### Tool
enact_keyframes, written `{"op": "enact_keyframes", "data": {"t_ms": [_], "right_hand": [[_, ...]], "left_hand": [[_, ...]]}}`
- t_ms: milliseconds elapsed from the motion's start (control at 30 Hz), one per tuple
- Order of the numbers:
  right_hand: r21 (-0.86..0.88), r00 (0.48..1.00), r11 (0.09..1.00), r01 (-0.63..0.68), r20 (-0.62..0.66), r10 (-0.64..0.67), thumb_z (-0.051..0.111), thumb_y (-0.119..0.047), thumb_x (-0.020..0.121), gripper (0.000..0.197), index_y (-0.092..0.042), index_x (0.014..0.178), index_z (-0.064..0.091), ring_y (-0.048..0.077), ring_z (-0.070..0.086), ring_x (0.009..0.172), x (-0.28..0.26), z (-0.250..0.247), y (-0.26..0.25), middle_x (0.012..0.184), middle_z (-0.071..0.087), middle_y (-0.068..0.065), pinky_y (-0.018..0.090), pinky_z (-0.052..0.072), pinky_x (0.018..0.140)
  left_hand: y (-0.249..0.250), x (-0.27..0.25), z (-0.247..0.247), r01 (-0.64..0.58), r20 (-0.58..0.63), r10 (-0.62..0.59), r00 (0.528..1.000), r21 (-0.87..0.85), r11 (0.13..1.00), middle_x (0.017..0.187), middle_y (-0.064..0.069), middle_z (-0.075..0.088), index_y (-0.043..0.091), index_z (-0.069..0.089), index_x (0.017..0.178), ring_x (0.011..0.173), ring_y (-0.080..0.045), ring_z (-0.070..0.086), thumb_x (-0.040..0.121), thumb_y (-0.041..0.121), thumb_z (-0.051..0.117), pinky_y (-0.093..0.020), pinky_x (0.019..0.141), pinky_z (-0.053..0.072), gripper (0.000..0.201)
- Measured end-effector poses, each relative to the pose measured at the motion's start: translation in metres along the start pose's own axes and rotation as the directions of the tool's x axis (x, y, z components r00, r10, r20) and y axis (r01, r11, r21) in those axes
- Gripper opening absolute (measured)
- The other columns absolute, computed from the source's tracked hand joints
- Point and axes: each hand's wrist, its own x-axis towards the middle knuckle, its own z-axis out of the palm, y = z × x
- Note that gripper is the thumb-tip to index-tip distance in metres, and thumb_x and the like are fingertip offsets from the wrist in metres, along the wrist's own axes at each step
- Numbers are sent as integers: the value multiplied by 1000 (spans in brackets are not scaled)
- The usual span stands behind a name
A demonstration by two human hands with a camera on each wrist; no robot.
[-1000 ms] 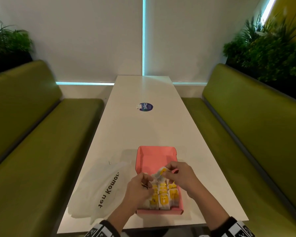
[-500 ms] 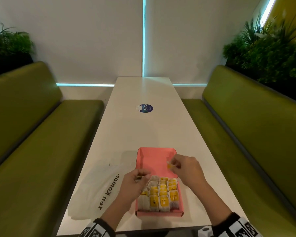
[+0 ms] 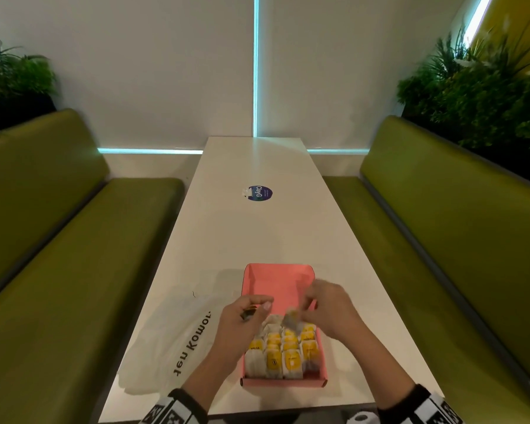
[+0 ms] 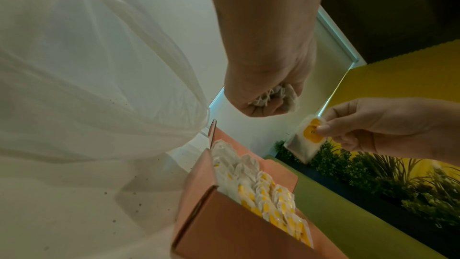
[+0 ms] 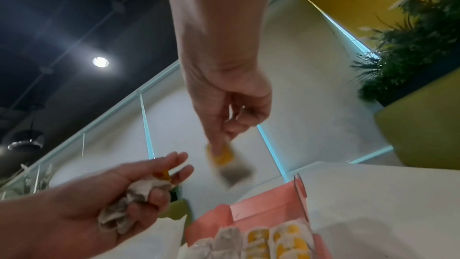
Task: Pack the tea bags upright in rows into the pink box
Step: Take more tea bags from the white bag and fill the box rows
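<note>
While the pink box point(image 3: 278, 280) sits open on the white counter point(image 3: 257, 234), near the front edge, a single tea bag point(image 4: 305, 138) is pinched at its yellow label between the thumb and fingers point(image 4: 326, 128) of the right hand point(image 3: 331, 307). The bag hangs with its long axis pointing downward, label at the top and dark pouch below. It is held above the box, over the far end of the packed rows point(image 3: 283, 347), where the filled part meets the bare pink floor beyond. The near half of the box is already filled with bags standing upright in four rows; the far half is not yet filled.

The left hand point(image 3: 242, 319) hovers just beside the left wall of the box, clenched around a crumpled bundle of spare tea bags point(image 5: 129, 204). A thin white plastic bag point(image 3: 172, 338) lies flat on the counter to the left of the box.

The open slot appears to lie straight below and slightly beyond the right hand's fingertips, so the right hand is judged the nearer one for the placement. Because the bag already hangs upright, a plain lowering behind the last standing bag seems all that is called for.
</note>
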Motion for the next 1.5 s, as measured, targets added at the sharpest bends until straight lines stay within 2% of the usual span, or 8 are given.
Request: {"op": "enact_keyframes", "data": {"t_ms": [67, 200, 333, 733, 900, 1067, 1233, 1500], "right_hand": [[-71, 986, 996, -51, -159, 39, 70, -25, 81, 35, -31, 55, 46, 11, 52, 76, 2, 1, 0, 84, 52, -8, 23, 41, 69], [168, 984, 985, 38, 166, -66, 70, -16, 82, 16, -24, 72, 60, 4, 58, 49, -5, -1, -4, 78, 63, -8, 15, 45, 55], [431, 998, 902, 16, 50, -42, 71, -6, 79, 18, -21, 74, 62, 14, 55, 42, -6, -2, -5, 69, 63, -5, 26, 48, 52], [732, 998, 681, -17, -33, 60, 69, 2, 79, 15, -7, 90, 64, 8, 48, 44, -8, -1, -4, 76, 61, 11, 15, 38, 43], [741, 997, 671, -37, -19, 76, 79, -8, 72, 49, -23, 113, 57, 11, 53, 66, -7, -1, -1, 104, 61, 1, 13, 43, 52], [735, 998, 676, -57, 25, 58, 73, -8, 78, 12, -8, 89, 69, 10, 54, 66, -7, 7, 0, 76, 60, 8, 12, 44, 54], [713, 999, 701, -27, -1, 39, 61, -7, 88, 7, -3, 92, 64, 3, 60, 64, -5, 6, 1, 76, 65, 4, 13, 43, 57], [714, 1000, 700, 17, -12, -12, 60, 3, 86, 13, -9, 83, 64, 2, 59, 60, -8, 3, -4, 71, 64, 1, 11, 44, 57]], "left_hand": [[0, 0, -1, -13, 27, 14, 1000, -3, 1000, 89, 12, 71, 26, 74, 88, 81, 1, 62, 84, 16, 67, -17, 70, 50, 13], [6, -4, -2, -23, 186, 18, 982, 25, 999, 105, 17, 69, 27, 69, 108, 100, 1, 62, 76, 24, 72, -21, 85, 50, 33], [14, -8, 2, 9, 345, -14, 939, 15, 1000, 93, 3, 73, 20, 69, 105, 89, -12, 68, 72, 13, 79, -24, 77, 54, 36], [23, -10, 8, -9, 178, 14, 984, -28, 1000, 80, -2, 74, 13, 69, 89, 75, -11, 67, 80, 13, 72, -24, 65, 52, 10], [24, -9, 8, -19, 144, 25, 989, -42, 999, 79, -2, 74, 14, 69, 90, 74, -11, 65, 84, 13, 67, -26, 64, 51, 6], [23, -8, 10, -16, 115, 21, 993, -42, 999, 85, 0, 73, 20, 69, 95, 81, -16, 67, 87, 16, 65, -37, 74, 54, 10], [15, -3, 7, 29, 25, -26, 999, -106, 994, 77, -21, 62, 22, 72, 88, 64, -21, 53, 91, 19, 57, -34, 60, 49, 15], [21, -4, 7, 38, 104, -30, 994, -75, 996, 79, 2, 72, 20, 71, 89, 76, -9, 65, 85, 25, 63, -29, 70, 54, 11]]}}
